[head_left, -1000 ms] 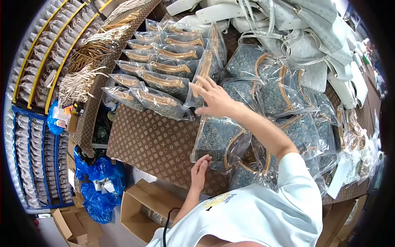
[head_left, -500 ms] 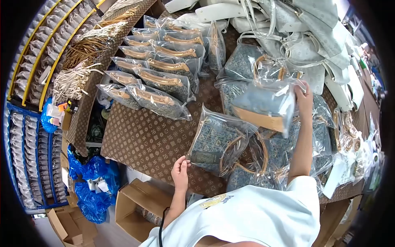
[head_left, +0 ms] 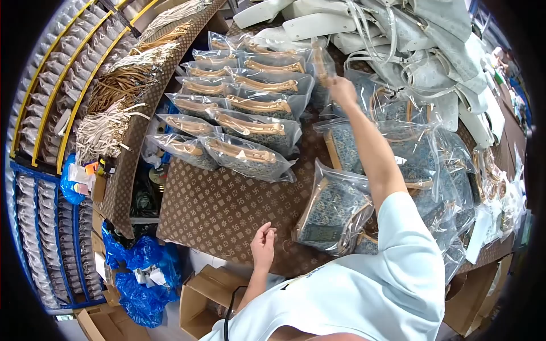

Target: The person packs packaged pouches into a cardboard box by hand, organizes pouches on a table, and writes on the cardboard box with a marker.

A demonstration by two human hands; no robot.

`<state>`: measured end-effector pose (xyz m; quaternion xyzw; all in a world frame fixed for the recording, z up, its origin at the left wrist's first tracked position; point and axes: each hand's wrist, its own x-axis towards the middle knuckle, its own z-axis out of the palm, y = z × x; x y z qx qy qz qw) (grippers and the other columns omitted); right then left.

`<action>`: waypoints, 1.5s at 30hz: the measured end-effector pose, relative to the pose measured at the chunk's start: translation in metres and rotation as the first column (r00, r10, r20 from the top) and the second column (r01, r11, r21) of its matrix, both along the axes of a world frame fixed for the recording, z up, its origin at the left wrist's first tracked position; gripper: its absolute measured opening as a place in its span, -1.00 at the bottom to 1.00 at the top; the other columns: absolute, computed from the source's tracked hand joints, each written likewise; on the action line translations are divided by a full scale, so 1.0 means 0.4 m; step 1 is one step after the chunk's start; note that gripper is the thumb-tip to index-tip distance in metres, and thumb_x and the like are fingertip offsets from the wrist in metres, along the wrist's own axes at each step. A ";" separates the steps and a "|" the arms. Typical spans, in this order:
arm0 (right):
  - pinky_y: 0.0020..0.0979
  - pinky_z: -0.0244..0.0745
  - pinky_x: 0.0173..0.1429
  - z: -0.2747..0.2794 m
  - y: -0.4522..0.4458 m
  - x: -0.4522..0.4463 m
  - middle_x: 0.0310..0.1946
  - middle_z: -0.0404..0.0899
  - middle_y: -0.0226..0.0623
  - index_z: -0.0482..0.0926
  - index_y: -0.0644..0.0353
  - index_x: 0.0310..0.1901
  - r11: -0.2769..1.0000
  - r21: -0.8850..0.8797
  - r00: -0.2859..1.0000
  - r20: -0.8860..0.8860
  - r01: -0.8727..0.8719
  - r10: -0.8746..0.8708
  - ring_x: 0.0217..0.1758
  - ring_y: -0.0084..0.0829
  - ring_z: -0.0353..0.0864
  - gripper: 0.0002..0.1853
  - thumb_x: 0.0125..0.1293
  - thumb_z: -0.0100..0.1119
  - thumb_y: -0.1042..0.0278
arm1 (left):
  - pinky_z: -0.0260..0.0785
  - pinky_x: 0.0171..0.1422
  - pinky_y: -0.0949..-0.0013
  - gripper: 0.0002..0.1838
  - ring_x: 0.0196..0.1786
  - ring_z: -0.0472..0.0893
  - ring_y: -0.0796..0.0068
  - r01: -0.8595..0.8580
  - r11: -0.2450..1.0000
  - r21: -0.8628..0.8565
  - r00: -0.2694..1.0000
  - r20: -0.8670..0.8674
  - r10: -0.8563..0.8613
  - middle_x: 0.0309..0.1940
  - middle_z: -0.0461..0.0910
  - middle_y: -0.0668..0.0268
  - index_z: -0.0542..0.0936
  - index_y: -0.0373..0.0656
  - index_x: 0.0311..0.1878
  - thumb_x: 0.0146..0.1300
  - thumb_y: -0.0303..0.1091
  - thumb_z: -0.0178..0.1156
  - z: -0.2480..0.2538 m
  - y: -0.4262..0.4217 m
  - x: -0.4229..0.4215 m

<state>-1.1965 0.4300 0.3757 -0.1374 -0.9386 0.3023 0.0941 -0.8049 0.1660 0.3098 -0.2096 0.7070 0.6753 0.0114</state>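
Note:
My left hand [head_left: 263,245] is held over the front of the patterned table [head_left: 216,210], its fingers curled together with nothing in them. To its right lies a blue patterned handbag [head_left: 333,213] in clear plastic, not touched by it. My right hand [head_left: 343,92] is farther back, its slightly blurred fingers closed at the edge of an upright plastic-wrapped bag [head_left: 322,65]. Left of that bag, wrapped bags with tan handles [head_left: 250,122] stand in two columns. Under and beside my right forearm, more wrapped blue bags [head_left: 418,142] lie overlapping.
Pale bags [head_left: 426,62] are heaped at the back right. Bundles of straps [head_left: 116,85] lie along the left-hand ledge. Racks with yellow and blue rails [head_left: 42,96] stand at far left. Below the table are blue plastic sacks [head_left: 142,290] and an open carton [head_left: 210,295].
The bag my right hand carried is now down among those on the right, and that hand has moved back and left. My left hand has come away from the front blue bag.

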 end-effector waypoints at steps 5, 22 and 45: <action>-0.31 0.42 -0.24 -0.080 0.325 0.040 -0.41 0.64 -0.22 0.64 0.19 -0.33 0.831 -0.529 0.900 -0.257 0.174 -0.352 -0.33 -0.31 0.59 -0.60 0.25 -0.18 0.11 | 0.40 -0.11 0.56 -0.71 -0.22 0.51 0.63 0.035 0.997 0.076 0.997 0.063 -0.040 -0.21 0.54 0.31 0.42 -0.30 0.07 0.31 -0.41 0.01 -0.040 -0.195 -0.063; -0.26 0.47 -0.21 0.093 -0.423 0.457 -0.31 0.57 -0.23 0.50 0.12 -0.08 0.675 0.210 0.707 0.209 -0.707 0.675 -0.24 -0.16 0.56 -0.73 0.15 0.07 0.39 | 0.32 0.10 0.36 -0.75 0.05 0.44 0.27 -0.074 0.891 -0.448 0.712 -0.649 -0.268 0.05 0.42 0.18 0.51 -0.26 -0.05 0.18 -0.58 0.04 0.200 -0.364 -0.455; -0.29 0.39 0.06 0.250 -0.168 0.391 -0.23 0.59 -0.16 0.48 0.05 0.06 0.539 0.011 0.423 0.633 -0.842 0.648 -0.05 -0.22 0.53 -0.46 0.00 0.25 0.09 | 0.21 0.25 0.17 -0.73 0.19 0.38 0.15 -0.048 0.803 -0.594 0.590 -0.666 -0.457 0.05 0.45 0.18 0.53 -0.22 -0.08 0.12 -0.55 0.09 0.229 -0.226 -0.523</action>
